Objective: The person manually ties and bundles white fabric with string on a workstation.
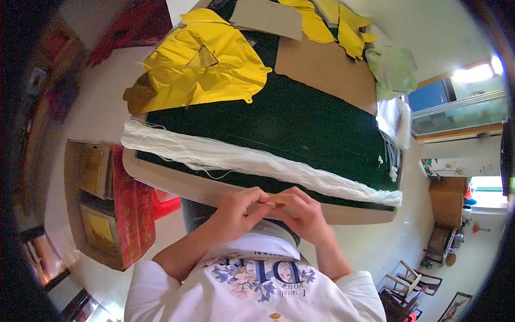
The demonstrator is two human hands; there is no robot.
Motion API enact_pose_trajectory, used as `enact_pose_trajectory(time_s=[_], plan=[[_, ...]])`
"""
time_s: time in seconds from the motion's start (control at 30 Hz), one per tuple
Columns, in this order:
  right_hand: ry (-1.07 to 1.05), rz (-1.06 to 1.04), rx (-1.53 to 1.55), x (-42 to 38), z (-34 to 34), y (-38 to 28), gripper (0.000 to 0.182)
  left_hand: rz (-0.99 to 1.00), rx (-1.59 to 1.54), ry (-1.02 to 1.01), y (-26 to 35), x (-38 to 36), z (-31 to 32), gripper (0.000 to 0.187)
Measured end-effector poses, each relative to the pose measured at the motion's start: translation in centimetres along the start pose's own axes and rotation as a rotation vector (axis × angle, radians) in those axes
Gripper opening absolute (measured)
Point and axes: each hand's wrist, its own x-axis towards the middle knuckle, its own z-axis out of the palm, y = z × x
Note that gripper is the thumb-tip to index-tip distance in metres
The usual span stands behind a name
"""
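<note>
Above the pale floor, a dark-green-topped bench bears a long white thread bundle; left hand and right hand pinch a tiny tan piece.

Skein across table, sheet behind left, cardboard behind right

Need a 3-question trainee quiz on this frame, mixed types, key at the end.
1. True or false: the bare left hand and bare right hand are close together, fingers curled.
2. Fill the gap: as pictured, the flat brown board lies to the ____ of the large crinkled yellow sheet.
3. Which lies nearest the hands?
A) the large crinkled yellow sheet
B) the long bundle of loose white strands
C) the pale green plastic bag

Key: 1. True; 2. right; 3. B
</note>
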Motion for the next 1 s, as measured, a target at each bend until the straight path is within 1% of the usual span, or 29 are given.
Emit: enact_pose_trajectory(time_s=[0.1, 0.13, 0.2, 0.3, 0.4, 0.43, 0.53, 0.57, 0.63, 0.67, 0.73, 0.77, 0.83, 0.87, 0.97, 1.0], plan=[[-0.03, 0.03, -0.038, -0.1, -0.3, 0.1, 0.027, 0.016, -0.027, 0.028, -0.6, 0.0, 0.4, 0.014], [-0.04, 0.042, -0.064, -0.2, -0.3, 0.1, 0.027, -0.018, -0.062, 0.028, -0.5, -0.1, 0.4, 0.014], [-0.048, -0.015, -0.098, -0.1, -0.4, 0.2, 0.027, -0.086, -0.132, 0.026, -0.1, -0.1, 0.4, 0.014], [-0.021, -0.086, -0.146, -0.6, -0.4, 0.7, 0.027, 0.025, -0.485, 0.279, -1.6, 0.4, 0.6, 0.015], [-0.017, -0.172, -0.199, -0.9, -0.6, 0.7, 0.026, -0.333, -0.516, 0.209, -0.9, 1.2, -1.4, 0.013], [-0.021, -0.204, -0.218, -0.9, -0.6, 0.7, 0.025, -0.493, -0.758, 0.052, -0.9, 1.3, -0.9, 0.017], [0.017, -0.166, -0.188, -0.3, -0.6, 0.9, 0.018, -0.5, -0.842, -0.306, -2.6, 0.8, 0.0, 0.021], [-0.009, 0.005, -0.008, -0.4, -0.5, 1.0, 0.014, -0.42, -0.687, -0.235, -2.4, 0.6, 0.0, 0.022], [-0.056, 0.348, 0.352, -0.9, -0.5, 1.2, 0.009, -0.055, -0.22, -0.054, -1.4, 0.0, 0.3, 0.018], [-0.128, 0.442, 0.548, -0.9, -0.6, 1.4, 0.009, 0.126, 0.012, 0.035, -1.2, -0.2, 0.4, 0.016], [-0.28, 0.619, 0.939, -0.5, -1.1, 2.1, 0.009, 0.501, 0.31, 0.064, -1.0, -0.1, 0.1, 0.017], [-0.324, 0.684, 1.0, -0.3, -1.2, 2.0, 0.01, 0.689, 0.463, 0.081, -1.0, -0.1, -0.1, 0.019], [-0.409, 0.815, 1.124, -0.1, -1.3, 1.8, 0.012, 0.749, 0.482, 0.073, -0.7, -0.3, -0.3, 0.023], [-0.446, 0.819, 1.166, -0.2, -1.2, 2.0, 0.013, 0.78, 0.49, 0.068, -0.6, -0.4, -0.4, 0.025], [-0.536, 0.799, 1.286, -0.8, -0.6, 3.5, 0.015, 0.757, 0.288, 0.029, -1.1, -0.3, -0.3, 0.023], [-0.554, 0.772, 1.323, -1.1, -0.1, 3.9, 0.015, 0.706, 0.217, 0.025, -1.0, -0.2, -0.1, 0.021]])
